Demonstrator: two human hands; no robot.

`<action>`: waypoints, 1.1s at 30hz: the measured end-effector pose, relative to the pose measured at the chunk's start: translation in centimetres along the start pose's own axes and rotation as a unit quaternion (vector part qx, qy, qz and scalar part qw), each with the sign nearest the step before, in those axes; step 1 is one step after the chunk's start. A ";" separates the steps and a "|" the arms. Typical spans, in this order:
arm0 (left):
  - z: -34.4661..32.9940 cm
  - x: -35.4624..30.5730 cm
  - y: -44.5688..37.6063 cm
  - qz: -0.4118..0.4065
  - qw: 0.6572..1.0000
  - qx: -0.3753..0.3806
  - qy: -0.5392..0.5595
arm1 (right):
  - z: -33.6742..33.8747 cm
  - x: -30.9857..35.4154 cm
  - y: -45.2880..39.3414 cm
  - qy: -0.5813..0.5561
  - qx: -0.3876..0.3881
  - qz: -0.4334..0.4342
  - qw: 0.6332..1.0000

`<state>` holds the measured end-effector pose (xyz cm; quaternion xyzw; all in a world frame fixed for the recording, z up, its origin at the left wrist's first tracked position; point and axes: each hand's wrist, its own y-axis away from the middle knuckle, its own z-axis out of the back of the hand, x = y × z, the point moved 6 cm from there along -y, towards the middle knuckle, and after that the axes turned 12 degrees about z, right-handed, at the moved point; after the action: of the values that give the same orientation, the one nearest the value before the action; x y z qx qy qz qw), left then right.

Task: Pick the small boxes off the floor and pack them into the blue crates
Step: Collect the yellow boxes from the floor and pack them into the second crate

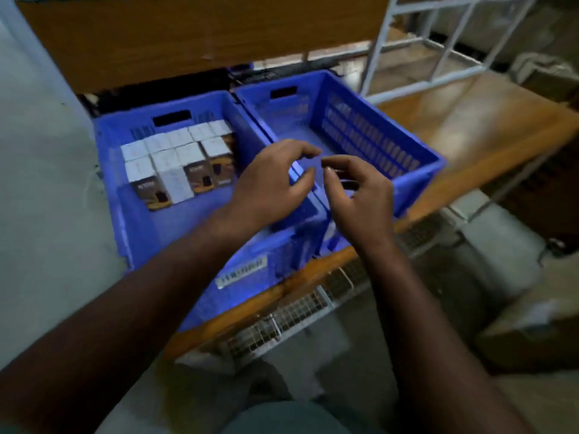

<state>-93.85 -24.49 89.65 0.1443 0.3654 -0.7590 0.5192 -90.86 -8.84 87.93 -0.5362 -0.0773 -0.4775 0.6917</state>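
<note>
Two blue crates stand side by side on a wooden table. The left crate (pixel 109 170) holds several small upright boxes (pixel 175 164) with white tops and brown fronts, packed in rows against its far left part. The right crate (pixel 416 158) shows a bare floor. My left hand (pixel 269 189) and my right hand (pixel 360 198) hover close together above the wall where the two crates meet. Their fingers are loosely curled and hold nothing. No box on the floor is in view.
The wooden table (pixel 470 126) runs to the right, with a wire mesh shelf (pixel 282 317) under its front edge. A white metal frame (pixel 438 42) stands behind the right crate. A brown board (pixel 188 36) hangs over the back. A cardboard carton (pixel 532 330) sits at the lower right.
</note>
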 end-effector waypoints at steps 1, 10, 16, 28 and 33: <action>-0.9 -1.6 0.7 -0.023 1.000 0.011 0.014 | 1.8 -0.1 1.3 0.006 -0.022 -0.008 1.000; -14.1 -12.5 15.3 -0.099 0.970 0.199 0.101 | 18.5 -0.6 23.2 0.122 -0.134 -0.153 0.971; -23.9 -18.1 33.5 -0.143 0.896 0.413 0.082 | 25.2 3.2 46.5 0.143 -0.224 -0.373 0.889; -25.1 -24.2 63.6 -0.338 0.640 0.687 0.061 | 22.8 25.4 75.5 0.286 -0.474 -0.528 0.644; -20.7 -21.9 70.9 -0.398 0.590 0.701 0.050 | 15.5 32.6 82.8 0.294 -0.516 -0.588 0.549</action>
<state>-24.68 -8.70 59.75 0.3418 -0.2332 -0.9031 -0.1153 -5.64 -17.62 59.17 -0.4660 0.0923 -0.8663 -0.1546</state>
